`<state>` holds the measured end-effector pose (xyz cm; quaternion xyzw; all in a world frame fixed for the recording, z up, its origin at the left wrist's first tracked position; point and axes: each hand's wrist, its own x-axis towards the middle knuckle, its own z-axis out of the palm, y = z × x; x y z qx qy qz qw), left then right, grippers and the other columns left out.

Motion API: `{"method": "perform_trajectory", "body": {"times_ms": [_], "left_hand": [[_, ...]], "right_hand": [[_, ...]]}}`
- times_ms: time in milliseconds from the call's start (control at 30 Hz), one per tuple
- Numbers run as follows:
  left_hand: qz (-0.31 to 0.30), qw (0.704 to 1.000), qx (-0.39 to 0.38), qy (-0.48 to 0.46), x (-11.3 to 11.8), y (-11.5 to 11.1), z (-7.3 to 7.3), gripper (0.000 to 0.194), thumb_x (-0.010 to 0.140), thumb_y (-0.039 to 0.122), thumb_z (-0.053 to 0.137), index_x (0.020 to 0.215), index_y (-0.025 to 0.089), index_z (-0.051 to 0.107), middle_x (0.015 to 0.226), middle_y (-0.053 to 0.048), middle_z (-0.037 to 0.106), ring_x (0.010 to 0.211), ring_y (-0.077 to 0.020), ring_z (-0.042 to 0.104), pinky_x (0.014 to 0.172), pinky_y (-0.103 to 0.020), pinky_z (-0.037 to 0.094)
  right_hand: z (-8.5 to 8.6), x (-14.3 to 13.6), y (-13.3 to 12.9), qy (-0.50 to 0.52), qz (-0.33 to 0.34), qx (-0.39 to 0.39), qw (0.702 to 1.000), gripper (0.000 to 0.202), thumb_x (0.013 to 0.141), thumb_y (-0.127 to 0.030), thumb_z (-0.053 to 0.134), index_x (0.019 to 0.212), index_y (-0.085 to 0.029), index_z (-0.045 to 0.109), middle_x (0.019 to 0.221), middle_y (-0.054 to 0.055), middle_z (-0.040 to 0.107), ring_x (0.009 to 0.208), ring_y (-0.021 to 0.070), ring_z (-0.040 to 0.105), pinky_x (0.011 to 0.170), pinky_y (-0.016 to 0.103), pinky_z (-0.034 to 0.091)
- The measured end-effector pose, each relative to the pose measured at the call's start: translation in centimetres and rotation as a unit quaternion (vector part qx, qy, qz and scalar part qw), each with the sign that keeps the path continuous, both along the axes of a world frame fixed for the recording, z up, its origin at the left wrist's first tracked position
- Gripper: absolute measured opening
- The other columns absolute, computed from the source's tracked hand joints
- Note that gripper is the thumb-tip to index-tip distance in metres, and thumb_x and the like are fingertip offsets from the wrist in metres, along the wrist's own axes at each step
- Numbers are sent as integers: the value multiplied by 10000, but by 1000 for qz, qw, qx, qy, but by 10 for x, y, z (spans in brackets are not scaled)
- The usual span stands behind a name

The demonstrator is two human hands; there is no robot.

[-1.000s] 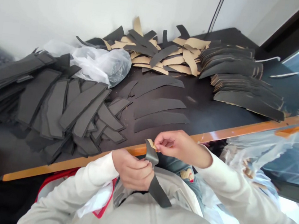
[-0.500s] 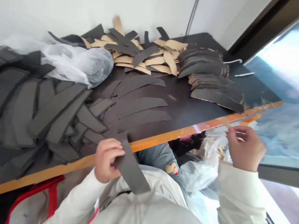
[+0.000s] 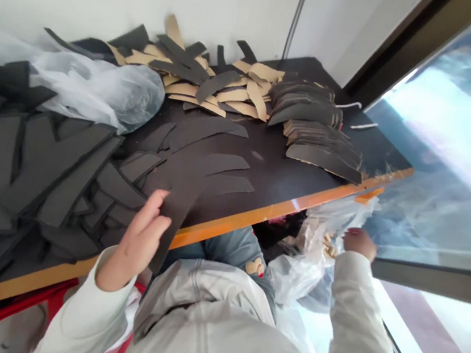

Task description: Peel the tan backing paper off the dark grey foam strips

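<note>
A dark grey curved foam-like strip (image 3: pixel 179 204) is in my left hand (image 3: pixel 135 241), its fingers closed on the strip's left edge. The strip slants across the table's front edge, its upper end over other grey strips (image 3: pixel 228 185) lying on the table. Off to the right and below the table edge, my right hand (image 3: pixel 360 244) is beside a clear plastic bag (image 3: pixel 308 265) with tan scraps (image 3: pixel 330 246) in it. Its fingers are mostly hidden and blurred, so whether it holds anything does not show.
Grey strips (image 3: pixel 63 178) are heaped on the left of the dark table (image 3: pixel 264 151). Behind are a plastic bag (image 3: pixel 138 93) and a jumble of tan and black strips (image 3: pixel 224 92). Stacked black strips (image 3: pixel 324 156) stand at right. A red-framed chair (image 3: pixel 17 310) is below.
My right hand has dropped from the table edge, where it pinched a thin tan piece, down to the bag. My left hand has moved left and turned the grey strip, raising it toward the table.
</note>
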<state>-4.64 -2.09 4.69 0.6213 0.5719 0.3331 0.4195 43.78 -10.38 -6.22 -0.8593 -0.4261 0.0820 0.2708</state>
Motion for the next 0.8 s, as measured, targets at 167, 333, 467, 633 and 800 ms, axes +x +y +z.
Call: {"method": "perform_trajectory", "body": {"times_ms": [167,333,467,633,800], "left_hand": [[-164,981,34,94,11,8,23,197,841,158,408,932,217,572,954,-14,621,886,-188,585,806,-288,460],[-238,965,27,105,20,13,34,168,804,109,418,897,205,520,892,-1,561,805,-161,534,760,-286,421],[-245,965,10,97,19,13,32,125,813,131,474,896,215,516,872,17,554,769,-146,515,726,-283,398],[-125,990,-50,34,3,15,10,473,856,352,613,1244,231,372,984,-13,568,868,-167,549,815,-318,439],[-16,991,-89,-95,0,20,-8,265,835,373,665,961,221,489,887,3,563,837,-141,565,764,-267,459]], "right_hand": [[70,-81,19,-24,-79,180,980,365,921,-393,450,1251,-239,464,1171,153,570,1097,354,577,859,542,489],[114,-217,46,234,362,157,889,468,821,-327,689,1240,-286,482,1218,90,579,1100,270,601,884,438,539],[114,-263,67,246,401,170,866,227,827,-230,677,996,-252,528,949,19,614,875,171,628,792,313,540],[113,-248,85,271,389,190,859,171,841,-201,662,841,-241,496,856,-8,587,804,135,595,751,261,509],[109,-239,106,255,365,169,879,181,818,-257,689,813,-239,509,828,-1,593,800,154,597,772,292,501]]}}
